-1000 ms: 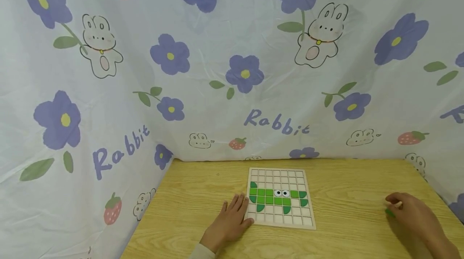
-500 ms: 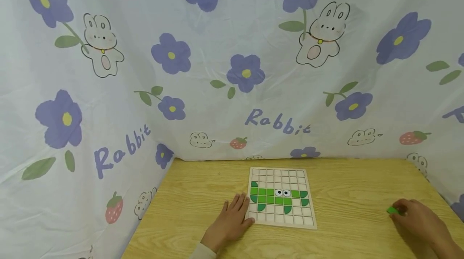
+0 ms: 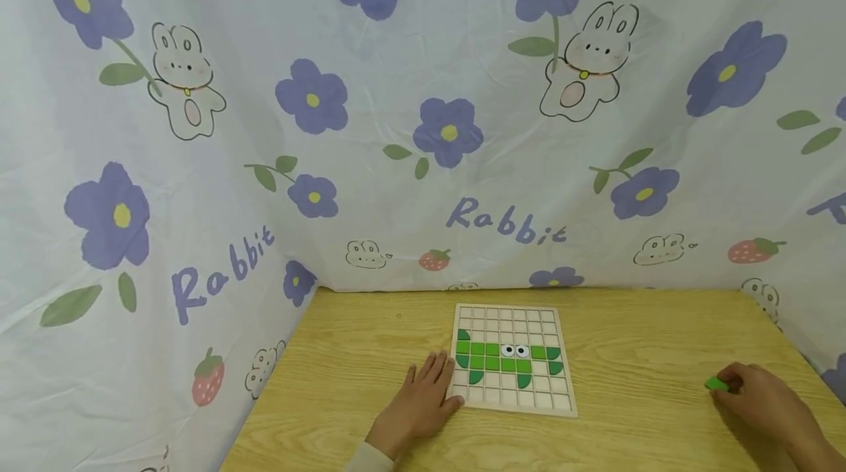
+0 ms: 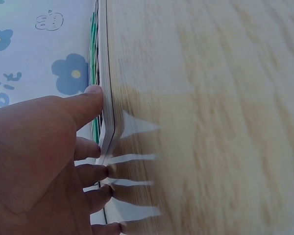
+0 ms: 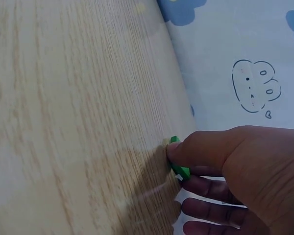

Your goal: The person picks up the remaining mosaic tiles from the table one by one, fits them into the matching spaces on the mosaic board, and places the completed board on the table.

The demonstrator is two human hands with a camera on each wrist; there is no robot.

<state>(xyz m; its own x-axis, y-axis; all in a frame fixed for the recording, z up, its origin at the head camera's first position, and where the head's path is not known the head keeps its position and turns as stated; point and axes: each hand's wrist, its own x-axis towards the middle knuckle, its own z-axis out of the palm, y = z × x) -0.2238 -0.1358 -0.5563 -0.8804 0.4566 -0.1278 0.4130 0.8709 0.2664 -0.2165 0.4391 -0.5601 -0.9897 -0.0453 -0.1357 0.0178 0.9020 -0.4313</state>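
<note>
A square wooden grid board (image 3: 509,398) lies on the table, with green tiles and two eye tiles set in its cells in the shape of a crocodile. My left hand (image 3: 423,398) rests flat at the board's left edge, fingers straight, thumb beside the near corner; the left wrist view shows the thumb (image 4: 90,105) against the rim. Far to the right, my right hand (image 3: 763,398) pinches a small bright green tile (image 3: 716,383) between thumb and fingers, close over the table. In the right wrist view the green tile (image 5: 179,166) sticks out past the thumb, partly hidden by it.
The wood-grain table (image 3: 634,369) runs back to a white curtain (image 3: 396,200) printed with purple flowers, rabbits and strawberries. The curtain also hangs along the left and right sides of the table.
My right hand has shifted slightly right and down and turned, so the green tile shows more at its fingertips; it stays nearly still in the last half second. The left hand stays at the board.
</note>
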